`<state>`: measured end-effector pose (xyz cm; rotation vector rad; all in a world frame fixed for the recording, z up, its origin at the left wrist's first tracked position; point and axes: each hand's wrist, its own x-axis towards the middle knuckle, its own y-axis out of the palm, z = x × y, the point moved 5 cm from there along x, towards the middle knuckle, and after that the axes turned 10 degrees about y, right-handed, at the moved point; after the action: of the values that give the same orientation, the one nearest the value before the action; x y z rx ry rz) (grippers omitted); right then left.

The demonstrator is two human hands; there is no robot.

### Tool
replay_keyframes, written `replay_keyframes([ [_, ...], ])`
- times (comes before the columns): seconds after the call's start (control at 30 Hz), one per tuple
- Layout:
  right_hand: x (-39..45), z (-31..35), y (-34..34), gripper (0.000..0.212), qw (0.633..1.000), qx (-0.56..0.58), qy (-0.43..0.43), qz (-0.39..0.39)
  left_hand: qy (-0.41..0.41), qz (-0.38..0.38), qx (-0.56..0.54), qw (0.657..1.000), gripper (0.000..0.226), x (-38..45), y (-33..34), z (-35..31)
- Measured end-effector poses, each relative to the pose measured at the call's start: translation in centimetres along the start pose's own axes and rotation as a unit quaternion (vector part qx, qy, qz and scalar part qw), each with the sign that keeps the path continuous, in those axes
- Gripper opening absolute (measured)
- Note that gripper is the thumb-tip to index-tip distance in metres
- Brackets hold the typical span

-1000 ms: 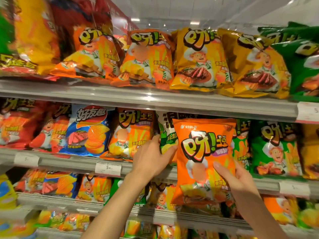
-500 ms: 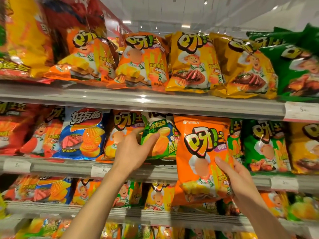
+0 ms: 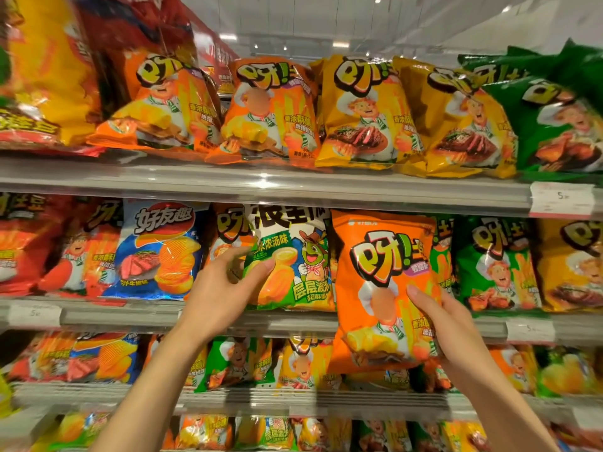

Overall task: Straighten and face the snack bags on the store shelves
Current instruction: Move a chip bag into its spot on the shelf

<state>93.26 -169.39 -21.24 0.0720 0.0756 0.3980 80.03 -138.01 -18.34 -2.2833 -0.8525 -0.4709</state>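
Left hand grasps the green-and-white bag at its left edge, thumb on the front, fingers curled behind; bag stands upright on the middle shelf, facing out. Right hand holds the orange bag by its lower right side, thumb pressed on the front, fingers behind it. Orange bag is held in front of the middle shelf, just right of the green-and-white bag, bottom hanging below the shelf edge, slightly tilted. Blue bag sits left of the left hand on the same shelf. Top shelf carries orange, yellow and green bags leaning forward. Price tag at far right of the top shelf rail.
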Motion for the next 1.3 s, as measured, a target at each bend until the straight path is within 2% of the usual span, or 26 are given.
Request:
replay_keyframes([
  [0.07, 0.0, 0.1, -0.2, 0.113, 1.0, -0.004, 0.003, -0.004, -0.001, 0.004, 0.002, 1.0, 0.08, 0.0, 0.0, 0.0],
  [0.13, 0.1, 0.2, -0.3, 0.103, 1.0, -0.007, 0.001, -0.007, -0.006, 0.004, -0.003, 1.0, 0.083, -0.1, -0.2, -0.1],
  [0.23, 0.5, 0.5, -0.5, 0.099, 1.0, -0.006, -0.002, -0.013, -0.012, -0.003, -0.008, 1.0, 0.087, -0.3, -0.5, -0.2],
  [0.53, 2.0, 0.2, -0.9, 0.105, 0.999, -0.024, -0.001, -0.029, -0.028, -0.027, -0.004, 0.999, 0.075, -1.0, -1.0, -0.6],
  [0.73, 2.0, -0.2, -0.2, 0.077, 0.999, -0.013, -0.028, 0.008, -0.027, -0.026, 0.023, 0.999, 0.079, -0.8, -0.5, -0.8],
  [0.8, 2.0, -0.5, -0.4, 0.078, 1.0, -0.019, -0.021, 0.007, -0.024, -0.012, 0.048, 0.998, 0.081, -0.1, 0.4, -1.1],
  [0.9, 1.6, -0.7, -1.2, 0.084, 0.999, -0.027, -0.008, -0.037, 0.008, 0.009, 0.101, 0.995, 0.077, 1.5, 2.5, -2.0],
  [1.03, 0.4, -1.0, -1.8, 0.048, 0.997, -0.013, -0.028, -0.064, 0.039, 0.074, 0.168, 0.982, 0.061, 3.8, 5.6, -2.8],
  [1.1, -0.2, -1.4, -1.6, 0.041, 0.997, 0.002, -0.013, -0.074, 0.044, 0.121, 0.186, 0.974, 0.053, 4.6, 6.8, -2.9],
  [1.2, -1.2, -2.0, -1.1, 0.046, 0.995, 0.014, -0.001, -0.099, 0.067, 0.174, 0.191, 0.964, 0.048, 5.3, 7.9, -2.9],
  [1.3, -2.1, -2.3, 0.1, 0.054, 0.992, 0.003, -0.006, -0.122, 0.079, 0.18, 0.11, 0.974, 0.059, 4.8, 6.4, -2.4],
])
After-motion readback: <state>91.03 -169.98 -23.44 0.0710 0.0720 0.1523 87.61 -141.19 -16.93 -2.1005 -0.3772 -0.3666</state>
